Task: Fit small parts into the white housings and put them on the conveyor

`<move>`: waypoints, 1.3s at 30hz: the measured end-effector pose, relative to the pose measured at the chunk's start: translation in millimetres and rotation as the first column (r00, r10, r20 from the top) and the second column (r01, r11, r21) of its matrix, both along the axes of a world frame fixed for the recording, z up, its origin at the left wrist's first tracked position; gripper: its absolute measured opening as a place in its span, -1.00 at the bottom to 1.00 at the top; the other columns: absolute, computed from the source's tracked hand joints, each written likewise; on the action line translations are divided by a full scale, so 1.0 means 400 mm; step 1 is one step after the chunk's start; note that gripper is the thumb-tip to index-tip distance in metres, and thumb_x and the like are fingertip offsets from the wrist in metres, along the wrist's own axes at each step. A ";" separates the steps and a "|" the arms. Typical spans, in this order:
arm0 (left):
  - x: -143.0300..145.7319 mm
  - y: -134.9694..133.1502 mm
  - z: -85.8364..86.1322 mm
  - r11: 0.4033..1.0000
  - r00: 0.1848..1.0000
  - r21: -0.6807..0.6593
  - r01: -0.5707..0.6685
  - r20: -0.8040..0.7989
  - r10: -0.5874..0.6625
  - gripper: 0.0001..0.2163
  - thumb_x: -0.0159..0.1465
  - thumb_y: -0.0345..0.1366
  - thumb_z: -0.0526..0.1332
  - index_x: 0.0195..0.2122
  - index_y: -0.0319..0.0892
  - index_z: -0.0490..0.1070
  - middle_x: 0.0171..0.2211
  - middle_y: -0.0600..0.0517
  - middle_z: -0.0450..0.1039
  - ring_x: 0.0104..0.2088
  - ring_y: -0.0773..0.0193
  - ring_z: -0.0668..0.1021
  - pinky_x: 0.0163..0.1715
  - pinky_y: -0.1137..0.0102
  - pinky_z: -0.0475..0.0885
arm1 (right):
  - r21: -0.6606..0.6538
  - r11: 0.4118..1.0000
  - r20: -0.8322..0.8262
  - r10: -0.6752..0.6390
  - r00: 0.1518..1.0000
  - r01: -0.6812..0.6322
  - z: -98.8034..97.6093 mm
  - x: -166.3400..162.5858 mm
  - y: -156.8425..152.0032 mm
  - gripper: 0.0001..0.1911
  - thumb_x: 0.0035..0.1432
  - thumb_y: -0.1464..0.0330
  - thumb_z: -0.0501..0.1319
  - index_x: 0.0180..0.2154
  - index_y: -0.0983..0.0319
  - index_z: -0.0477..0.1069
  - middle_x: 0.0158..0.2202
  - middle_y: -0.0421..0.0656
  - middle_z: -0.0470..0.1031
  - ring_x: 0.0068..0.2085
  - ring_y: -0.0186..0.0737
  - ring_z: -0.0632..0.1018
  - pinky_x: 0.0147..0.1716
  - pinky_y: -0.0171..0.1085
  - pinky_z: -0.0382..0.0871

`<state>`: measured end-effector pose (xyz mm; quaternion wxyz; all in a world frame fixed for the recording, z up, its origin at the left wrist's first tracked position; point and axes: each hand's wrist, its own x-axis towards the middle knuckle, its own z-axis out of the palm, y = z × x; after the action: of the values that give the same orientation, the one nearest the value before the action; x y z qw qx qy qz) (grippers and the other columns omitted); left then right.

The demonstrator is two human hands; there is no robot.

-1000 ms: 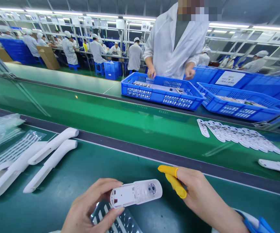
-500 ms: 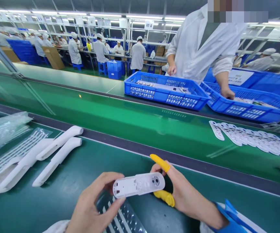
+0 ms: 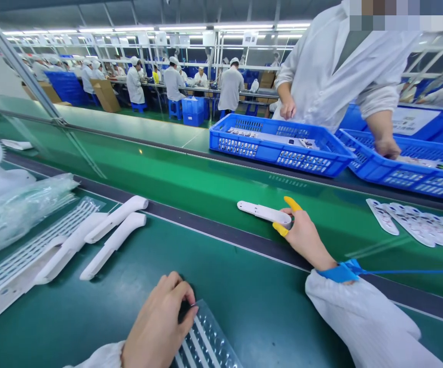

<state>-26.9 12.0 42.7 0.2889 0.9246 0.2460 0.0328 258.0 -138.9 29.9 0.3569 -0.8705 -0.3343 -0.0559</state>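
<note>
My right hand [image 3: 302, 232], with yellow finger cots on thumb and forefinger, reaches out over the green conveyor belt [image 3: 206, 189] and pinches the near end of a long white plastic housing part [image 3: 263, 212] that lies on or just above the belt. A blue strap circles that wrist. My left hand [image 3: 160, 322] rests at the near edge with fingers curled down onto a clear blister tray [image 3: 206, 345] of small parts.
Three white handle shells [image 3: 110, 230] and clear bagged strips [image 3: 18, 209] lie at the left. A row of white keypad pieces [image 3: 417, 222] lies on the belt at right. Across the belt a person in a white coat handles blue crates [image 3: 279, 148].
The white housing passed from my left hand to my right, which carried it forward onto the belt. My left hand dropped onto the blister tray. The view shifted left.
</note>
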 end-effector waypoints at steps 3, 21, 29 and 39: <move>0.007 0.003 0.004 0.991 0.995 -0.134 -0.021 0.092 0.034 -0.93 0.16 -0.35 0.04 -0.44 -0.09 0.25 -0.42 0.09 0.34 -0.39 0.23 0.45 -0.36 0.37 0.36 | 0.064 0.998 0.021 -0.005 1.000 0.004 0.022 -0.048 0.005 -0.56 -0.06 0.34 0.15 -0.08 0.31 0.21 -0.04 0.12 0.25 0.02 0.20 0.18 -0.04 0.16 0.03; 0.019 0.030 0.027 0.705 0.856 -0.683 -0.191 0.235 0.460 -0.70 -0.01 -0.13 0.28 -0.33 -0.16 0.28 -0.51 0.08 0.46 -0.46 0.31 0.48 -0.49 0.49 0.38 | 0.413 0.858 -0.801 0.502 0.327 -0.306 0.050 -0.389 0.074 -0.77 -0.04 0.37 0.19 -0.30 0.23 0.19 -0.47 -0.20 0.43 -0.53 -0.34 0.41 -0.52 -0.32 0.26; 0.024 0.039 0.036 0.169 0.734 -0.983 -0.073 0.062 0.676 -0.48 0.05 -0.08 0.29 -0.02 -0.10 0.16 -0.18 -0.03 0.49 -0.16 0.16 0.50 -0.25 0.33 0.43 | 0.494 0.855 -0.752 0.511 0.417 -0.157 0.060 -0.369 0.075 -0.71 -0.04 0.18 0.24 -0.39 0.20 0.20 -0.46 -0.21 0.41 -0.49 -0.34 0.40 -0.49 -0.31 0.26; 0.035 -0.045 0.020 0.147 0.844 -0.985 -0.085 0.008 0.537 -0.74 -0.09 -0.18 0.40 -0.42 -0.22 0.48 -0.46 0.03 0.51 -0.36 0.22 0.51 -0.30 0.41 0.39 | 0.511 0.845 -0.705 0.517 0.486 -0.157 0.050 -0.394 0.080 -0.81 0.03 0.24 0.18 -0.42 0.22 0.25 -0.46 -0.15 0.44 -0.51 -0.30 0.41 -0.49 -0.29 0.28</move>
<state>-12.8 -5.9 50.7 0.8217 0.4431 0.3437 0.1023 100.5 -106.8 49.8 0.6349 -0.6213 -0.2784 0.3652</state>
